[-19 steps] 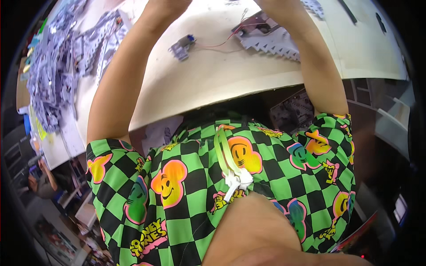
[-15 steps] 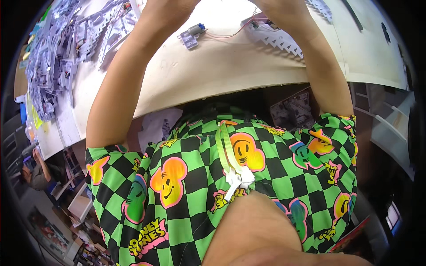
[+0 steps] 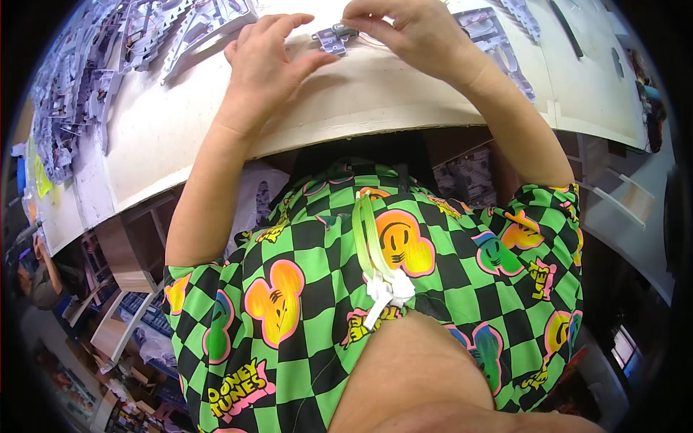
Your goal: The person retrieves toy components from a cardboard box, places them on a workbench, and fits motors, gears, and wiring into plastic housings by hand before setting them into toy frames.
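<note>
A small electric motor (image 3: 345, 30) sits in a grey plastic bracket (image 3: 332, 45) near the far edge of my view. My right hand (image 3: 419, 32) reaches over from the right, its bent fingers closed on the motor's end; the exact contact is partly hidden. To the left of the bracket is my left hand (image 3: 268, 61), thumb and forefinger spread apart, with nothing between them. Its thumb tip comes close to the bracket's lower edge. Thin wires (image 3: 372, 40) run from the motor under my right hand. Beyond my right wrist lies a toothed grey plastic housing (image 3: 498, 47).
Many grey toothed plastic parts (image 3: 79, 79) are heaped on the table's left side, a larger one (image 3: 206, 32) beside my left hand. A dark strip (image 3: 565, 27) lies at right. The pale table's near edge (image 3: 346, 137) curves before me. Another person (image 3: 45, 278) is at far left.
Both hands have come back nearer from the top edge and closer together. My right hand has reached the motor, and my left hand has opened beside it. The view has shifted slightly.
</note>
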A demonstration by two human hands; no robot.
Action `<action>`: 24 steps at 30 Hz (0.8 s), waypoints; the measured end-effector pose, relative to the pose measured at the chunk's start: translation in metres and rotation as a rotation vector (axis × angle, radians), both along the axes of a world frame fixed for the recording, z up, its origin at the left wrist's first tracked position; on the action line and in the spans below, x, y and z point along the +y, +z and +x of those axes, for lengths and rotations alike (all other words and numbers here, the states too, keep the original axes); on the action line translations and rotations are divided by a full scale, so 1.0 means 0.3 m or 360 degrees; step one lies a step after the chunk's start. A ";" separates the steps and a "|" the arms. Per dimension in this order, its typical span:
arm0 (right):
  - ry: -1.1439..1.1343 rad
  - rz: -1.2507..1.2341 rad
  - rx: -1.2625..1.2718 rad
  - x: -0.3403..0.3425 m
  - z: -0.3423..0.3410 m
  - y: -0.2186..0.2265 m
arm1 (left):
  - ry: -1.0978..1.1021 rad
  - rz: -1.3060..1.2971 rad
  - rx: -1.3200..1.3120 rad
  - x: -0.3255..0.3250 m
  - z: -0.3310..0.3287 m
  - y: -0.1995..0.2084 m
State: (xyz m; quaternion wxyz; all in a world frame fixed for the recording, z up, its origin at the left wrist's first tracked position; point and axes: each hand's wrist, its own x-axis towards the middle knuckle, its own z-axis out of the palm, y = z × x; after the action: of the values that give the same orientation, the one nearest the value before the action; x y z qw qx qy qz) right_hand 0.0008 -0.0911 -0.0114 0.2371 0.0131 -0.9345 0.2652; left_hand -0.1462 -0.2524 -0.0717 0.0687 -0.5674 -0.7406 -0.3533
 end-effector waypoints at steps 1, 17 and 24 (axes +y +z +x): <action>0.0011 0.0129 0.0045 0.000 -0.002 -0.011 | 0.0039 -0.0041 0.0081 -0.001 0.019 -0.001; -0.0016 0.0420 0.0031 0.011 -0.010 -0.072 | 0.0120 -0.0079 0.0173 0.032 0.050 -0.021; 0.0009 0.0523 0.0035 0.000 -0.009 -0.072 | 0.0123 -0.0066 0.0197 0.028 0.063 -0.035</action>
State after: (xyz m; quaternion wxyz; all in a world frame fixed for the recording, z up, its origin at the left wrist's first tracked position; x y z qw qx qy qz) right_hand -0.0020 -0.0911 -0.0330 0.2411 0.0572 -0.9626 0.1094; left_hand -0.1272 -0.2441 -0.0821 0.1161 -0.5605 -0.7635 -0.2992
